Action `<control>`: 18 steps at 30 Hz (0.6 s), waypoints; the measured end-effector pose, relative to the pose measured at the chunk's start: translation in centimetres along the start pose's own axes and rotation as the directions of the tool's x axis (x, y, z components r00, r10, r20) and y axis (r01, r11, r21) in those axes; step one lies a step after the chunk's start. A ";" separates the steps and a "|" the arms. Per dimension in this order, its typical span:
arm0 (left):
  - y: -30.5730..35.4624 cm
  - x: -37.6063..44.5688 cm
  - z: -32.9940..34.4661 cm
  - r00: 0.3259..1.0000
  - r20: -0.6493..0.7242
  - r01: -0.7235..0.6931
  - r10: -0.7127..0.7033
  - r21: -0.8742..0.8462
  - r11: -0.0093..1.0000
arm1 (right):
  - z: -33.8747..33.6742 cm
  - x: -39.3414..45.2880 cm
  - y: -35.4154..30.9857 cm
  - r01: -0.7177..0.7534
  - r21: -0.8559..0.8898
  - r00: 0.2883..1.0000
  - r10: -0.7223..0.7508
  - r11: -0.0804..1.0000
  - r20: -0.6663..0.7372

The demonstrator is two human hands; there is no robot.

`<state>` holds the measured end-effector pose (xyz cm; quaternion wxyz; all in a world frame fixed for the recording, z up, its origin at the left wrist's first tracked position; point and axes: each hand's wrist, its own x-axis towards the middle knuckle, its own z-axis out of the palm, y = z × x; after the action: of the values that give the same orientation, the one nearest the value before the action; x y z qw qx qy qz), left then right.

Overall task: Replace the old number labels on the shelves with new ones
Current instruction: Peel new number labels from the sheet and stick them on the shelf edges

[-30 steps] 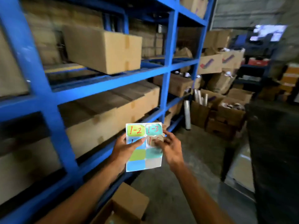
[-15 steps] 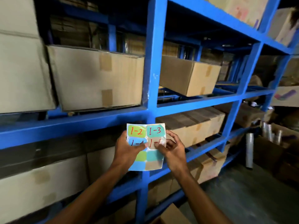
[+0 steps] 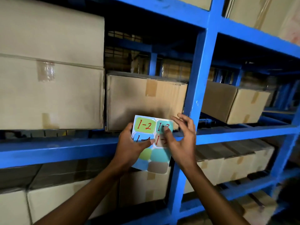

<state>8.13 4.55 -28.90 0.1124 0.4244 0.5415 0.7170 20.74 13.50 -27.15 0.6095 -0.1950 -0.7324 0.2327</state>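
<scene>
My left hand (image 3: 129, 146) holds a sheet of coloured sticker labels (image 3: 155, 158) in front of the blue shelf beam (image 3: 56, 151). The top labels carry red handwritten numbers; a green one reads 1-2 (image 3: 144, 125). Lower labels on the sheet are blank. My right hand (image 3: 181, 140) is at the sheet's right edge, its thumb on the teal 1-3 label (image 3: 162, 125) and its other fingers spread apart. I see no old label on the beam or on the blue upright post (image 3: 201, 70).
Taped cardboard boxes fill the rack: a large pair stacked at left (image 3: 48, 78), one behind the sheet (image 3: 142, 98), one to the right of the post (image 3: 235, 103). More boxes (image 3: 230, 161) sit on the lower shelf.
The view swung left and closer to the rack, leaving the aisle out of sight. The sheet rose towards the beam. My right fingers opened and the thumb moved up onto the 1-3 label.
</scene>
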 end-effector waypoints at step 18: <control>6.4 8.1 7.0 0.948 -0.191 -0.212 0.253 0.211 0.954 | -0.8 14.0 0.0 0.429 -0.061 0.898 -0.419 0.901 0.135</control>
<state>10.21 11.89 -18.95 -0.0732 0.4137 0.5616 0.7128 18.96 21.57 -15.84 0.5917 -0.0435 -0.8017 0.0726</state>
